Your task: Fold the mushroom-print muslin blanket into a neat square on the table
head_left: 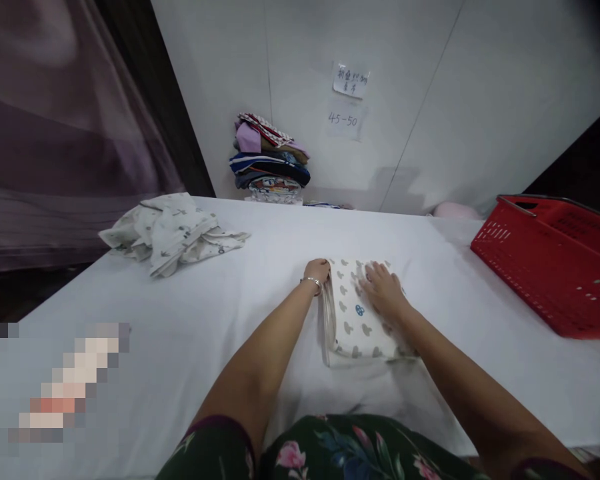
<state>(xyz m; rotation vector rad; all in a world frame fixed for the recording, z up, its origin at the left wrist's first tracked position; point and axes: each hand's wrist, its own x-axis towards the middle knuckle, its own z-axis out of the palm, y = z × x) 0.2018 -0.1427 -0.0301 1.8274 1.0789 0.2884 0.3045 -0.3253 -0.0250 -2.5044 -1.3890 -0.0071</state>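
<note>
A folded white cloth with grey prints [356, 320] lies on the white table [260, 280] in front of me. My left hand [317, 271] is closed on the cloth's far left corner, a bracelet on the wrist. My right hand [383, 288] lies flat on top of the cloth, fingers stretched out and pressing it down.
A crumpled pile of white printed cloth [170, 230] sits at the far left of the table. A stack of folded coloured clothes [270, 160] stands against the back wall. A red plastic basket [555, 260] rests at the right edge. A blurred patch [65, 387] covers the near left.
</note>
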